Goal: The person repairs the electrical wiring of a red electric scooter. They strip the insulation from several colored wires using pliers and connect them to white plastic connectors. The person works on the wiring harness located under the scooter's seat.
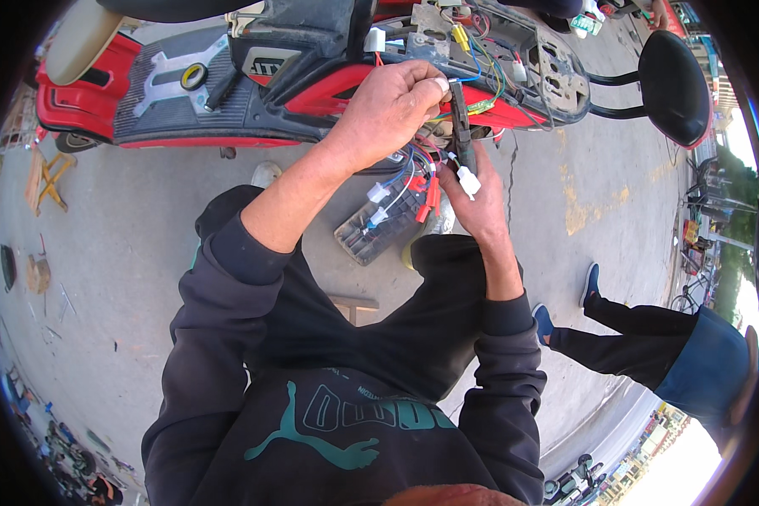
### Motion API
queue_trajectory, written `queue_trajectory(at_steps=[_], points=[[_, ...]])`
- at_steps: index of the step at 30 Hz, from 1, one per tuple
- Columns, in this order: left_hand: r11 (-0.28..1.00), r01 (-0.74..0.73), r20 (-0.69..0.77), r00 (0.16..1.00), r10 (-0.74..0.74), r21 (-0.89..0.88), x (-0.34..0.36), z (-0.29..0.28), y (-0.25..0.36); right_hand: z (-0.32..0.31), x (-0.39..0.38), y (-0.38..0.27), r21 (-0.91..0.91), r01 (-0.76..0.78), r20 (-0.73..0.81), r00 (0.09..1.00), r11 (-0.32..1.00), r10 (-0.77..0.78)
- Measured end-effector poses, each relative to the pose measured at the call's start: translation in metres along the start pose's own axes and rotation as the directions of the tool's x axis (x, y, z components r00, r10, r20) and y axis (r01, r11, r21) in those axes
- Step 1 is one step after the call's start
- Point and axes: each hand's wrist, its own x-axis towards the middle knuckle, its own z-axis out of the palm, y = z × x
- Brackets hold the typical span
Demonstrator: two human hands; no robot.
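Observation:
The fingers of my left hand (388, 114) are pinched on the end of a thin blue wire (472, 79) beside the open body of a red electric scooter (329, 91). My right hand (481, 198) is closed around a dark pair of pliers (460, 114), whose upper end reaches up next to my left fingertips and the wire. A white plug connector (469, 182) hangs against my right fingers. Below my hands dangles a bundle of coloured wires with white connectors (379, 193) and red connectors (428, 198).
A dark ribbed plastic panel (367, 236) lies on the concrete below the wires. On the scooter's footboard rests a roll of tape (194, 77). A black padded backrest (675, 88) juts out at the right. A person (675, 358) stands at the lower right.

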Motion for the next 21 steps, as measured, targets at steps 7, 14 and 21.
queue_trajectory(at_steps=[7,14,21], points=[[0.997,-0.040,-0.041,0.998,0.042,0.063,0.002,0.001,-0.004,0.000,0.007,0.007,-0.051,0.029,0.006,1.000,0.998,-0.029],[0.992,-0.030,-0.082,0.996,0.040,0.124,-0.001,0.008,0.002,0.003,0.009,0.009,-0.080,0.077,-0.035,0.996,0.994,-0.080],[0.988,-0.040,-0.076,0.996,0.052,0.152,-0.001,0.006,0.006,0.002,0.014,0.000,-0.106,0.020,-0.065,0.997,0.994,-0.027]])
